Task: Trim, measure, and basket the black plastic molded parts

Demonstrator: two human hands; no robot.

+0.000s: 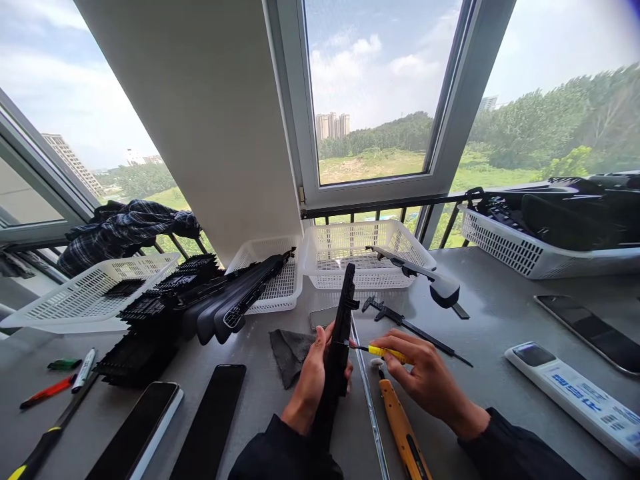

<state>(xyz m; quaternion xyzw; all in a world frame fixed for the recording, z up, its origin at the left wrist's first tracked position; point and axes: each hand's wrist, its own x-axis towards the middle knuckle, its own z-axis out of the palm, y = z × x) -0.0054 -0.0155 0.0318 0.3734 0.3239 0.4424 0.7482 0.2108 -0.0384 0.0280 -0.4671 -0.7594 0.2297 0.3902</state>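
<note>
Table before a window | black part: raised, at the caliper's 9 o'clock, left hand grip wrapped round it | right hand: grip clamped on yellow driver, tip at part's 3 o'clock side | risk: part rolling in the palm, or overpressing, could skid the tip into the left hand.

Bright windows above a grey table

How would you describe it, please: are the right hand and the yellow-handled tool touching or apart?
Touching. The head view shows the right hand gripping the yellow-handled tool by its handle.
</note>
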